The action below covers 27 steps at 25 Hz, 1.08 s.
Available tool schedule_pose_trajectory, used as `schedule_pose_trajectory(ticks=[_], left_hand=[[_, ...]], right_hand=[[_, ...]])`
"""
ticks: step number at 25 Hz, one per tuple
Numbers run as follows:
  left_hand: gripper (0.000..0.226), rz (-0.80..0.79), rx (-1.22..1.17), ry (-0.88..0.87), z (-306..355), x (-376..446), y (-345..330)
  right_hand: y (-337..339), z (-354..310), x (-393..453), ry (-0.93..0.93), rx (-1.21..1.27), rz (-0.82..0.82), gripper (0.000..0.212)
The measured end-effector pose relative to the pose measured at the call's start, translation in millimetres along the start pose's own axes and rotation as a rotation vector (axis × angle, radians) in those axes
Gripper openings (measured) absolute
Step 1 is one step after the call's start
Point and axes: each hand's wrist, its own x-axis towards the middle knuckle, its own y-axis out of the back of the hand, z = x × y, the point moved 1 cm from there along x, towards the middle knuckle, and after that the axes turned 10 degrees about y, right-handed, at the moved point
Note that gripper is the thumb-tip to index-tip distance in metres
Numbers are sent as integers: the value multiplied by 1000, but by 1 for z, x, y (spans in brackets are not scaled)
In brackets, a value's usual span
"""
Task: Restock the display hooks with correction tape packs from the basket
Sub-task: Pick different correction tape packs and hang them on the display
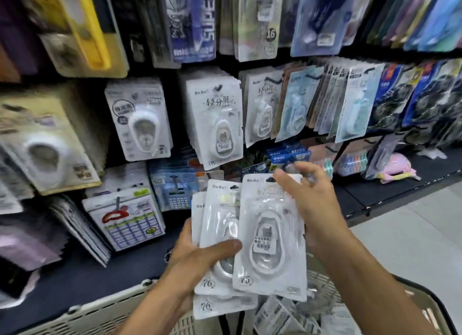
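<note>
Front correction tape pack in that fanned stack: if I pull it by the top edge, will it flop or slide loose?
The front pack looks like a flat card under a glossy blister, so probably fairly stiff and light. The shiny plastic may slip against the packs behind. The left hand pins the stack by its thumb only, so the others could shift while the right hand pulls.

Head camera, looking forward and down.
It sits close above my hands, facing the display wall [215, 119] beyond them, basket [105, 314] below.

L hand [200, 254] gripping w/ thumb across front; R hand [307, 199] raised, fingers loosely curled, touching top.
</note>
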Motion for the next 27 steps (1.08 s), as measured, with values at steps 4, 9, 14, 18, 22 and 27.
schedule_pose_trajectory(ticks=[4, 9, 14, 18, 22, 27], left_hand=[[95, 94, -99, -96, 26, -2, 6], [90, 32, -135, -159, 51, -3, 0], [99, 33, -117, -217, 69, -5, -1], [102, 12, -113, -279, 83, -9, 0], [100, 3, -82, -301, 94, -14, -1], [102, 2, -82, -346, 111, -16, -1]], right_hand=[[-2, 4, -43, -237, 64, -359, 79], [11, -6, -19, -12, 220, -88, 54], [16, -47, 50, 108, 43, -42, 37], [18, -42, 64, 31, -73, 26, 32], [22, -34, 61, 34, 112, 8, 31], [29, -36, 59, 144, 237, 21, 31]])
